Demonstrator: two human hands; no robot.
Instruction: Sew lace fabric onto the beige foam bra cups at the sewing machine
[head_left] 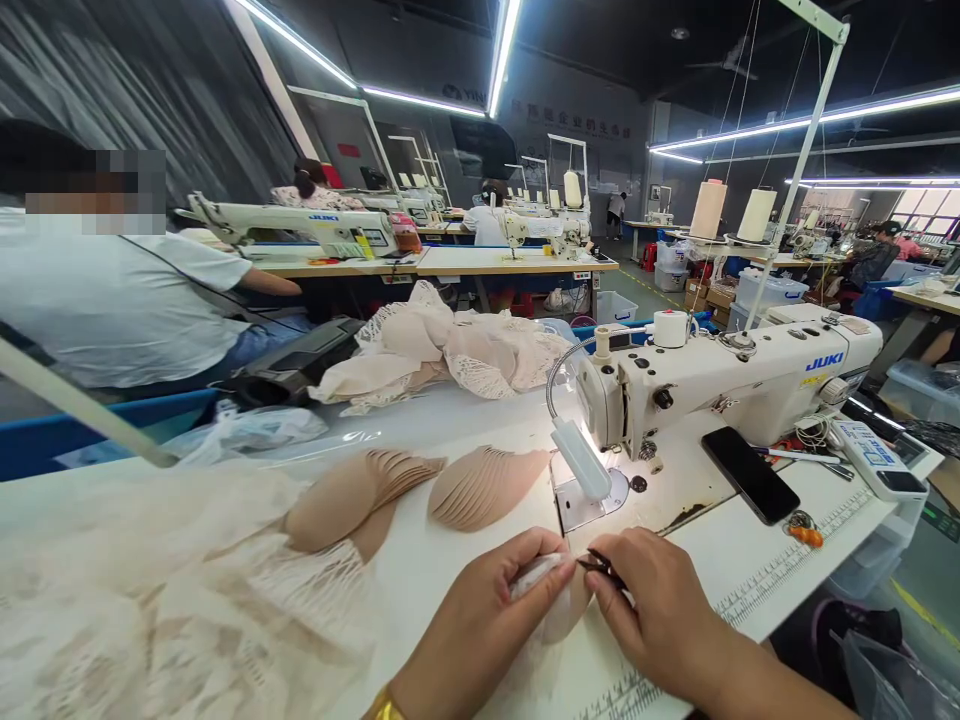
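My left hand pinches a pale, sheer piece of fabric near the front edge of the sewing table. Held between the fingers of my right hand are small dark thread snips, their tips touching or close to the fabric by my left fingertips. Just beyond both hands stands a white sewing machine, its lamp lit over the metal needle plate. Left of that plate lie two fanned stacks of beige bra cups, one nearer and one farther left.
White lace fabric covers the left of the table, and more lace garments are heaped behind. A black phone, an orange-handled tool and a control box lie at right. A co-worker sits at far left.
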